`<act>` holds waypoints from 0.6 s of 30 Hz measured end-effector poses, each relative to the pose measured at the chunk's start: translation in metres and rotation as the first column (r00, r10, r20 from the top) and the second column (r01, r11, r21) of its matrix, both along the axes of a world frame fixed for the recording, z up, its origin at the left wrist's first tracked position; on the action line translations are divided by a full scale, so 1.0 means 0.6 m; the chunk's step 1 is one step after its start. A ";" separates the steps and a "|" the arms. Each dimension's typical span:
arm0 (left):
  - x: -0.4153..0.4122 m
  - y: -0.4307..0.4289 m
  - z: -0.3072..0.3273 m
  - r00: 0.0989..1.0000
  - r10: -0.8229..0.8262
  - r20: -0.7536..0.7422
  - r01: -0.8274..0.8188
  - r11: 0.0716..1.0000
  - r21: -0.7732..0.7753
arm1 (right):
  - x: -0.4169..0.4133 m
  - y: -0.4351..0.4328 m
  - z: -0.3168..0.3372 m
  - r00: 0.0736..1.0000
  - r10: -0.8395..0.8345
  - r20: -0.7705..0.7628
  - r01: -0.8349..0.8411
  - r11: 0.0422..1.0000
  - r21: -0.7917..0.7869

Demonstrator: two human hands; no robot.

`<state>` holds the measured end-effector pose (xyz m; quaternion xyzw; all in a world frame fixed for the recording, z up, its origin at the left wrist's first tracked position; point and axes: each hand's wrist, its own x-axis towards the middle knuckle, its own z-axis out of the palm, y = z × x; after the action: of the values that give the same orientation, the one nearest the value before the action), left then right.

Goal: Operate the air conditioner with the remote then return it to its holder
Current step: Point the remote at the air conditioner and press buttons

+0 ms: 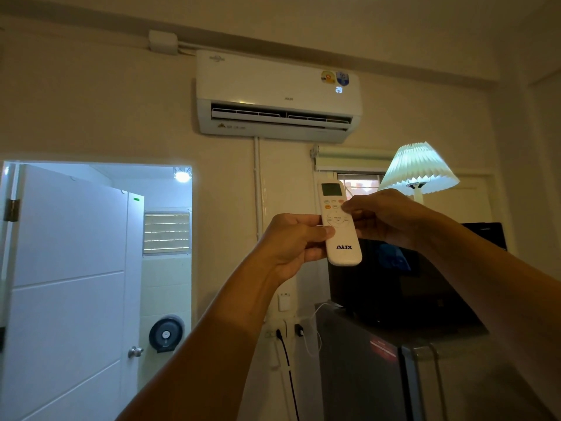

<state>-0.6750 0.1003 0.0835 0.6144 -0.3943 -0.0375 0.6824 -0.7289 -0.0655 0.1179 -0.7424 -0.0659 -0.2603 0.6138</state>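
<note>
White remote gripped, seemingly pressed.

Fridge: grey, standing low on the right, its flat top carrying the load.
TV: black, sitting right on the fridge top, screen dark.
Cable: white, trailing off the fridge's left edge.

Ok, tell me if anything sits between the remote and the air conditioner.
Nothing visible does. The remote, held in the left hand with the right hand on its buttons, points up at the air conditioner; only bare wall lies between them.
</note>
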 end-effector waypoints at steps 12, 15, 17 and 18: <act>-0.005 0.007 0.001 1.000 -0.016 -0.002 0.016 1.000 -0.001 | -0.010 0.007 0.004 1.000 -0.016 -0.009 0.015 1.000 -0.025; -0.005 0.008 -0.002 1.000 -0.009 -0.008 0.009 1.000 -0.001 | -0.010 0.009 0.004 1.000 -0.022 -0.014 0.022 0.999 -0.040; -0.004 0.010 -0.005 1.000 0.004 -0.006 -0.004 1.000 0.003 | -0.008 0.012 0.003 0.999 -0.039 -0.019 0.037 0.997 -0.066; -0.003 0.011 -0.007 1.000 0.012 -0.005 -0.012 1.000 0.005 | -0.007 0.015 0.003 0.999 -0.048 -0.023 0.046 0.996 -0.078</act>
<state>-0.6768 0.1071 0.0796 0.6184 -0.3888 -0.0361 0.6820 -0.7331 -0.0568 0.1197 -0.7701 -0.0510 -0.2627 0.5791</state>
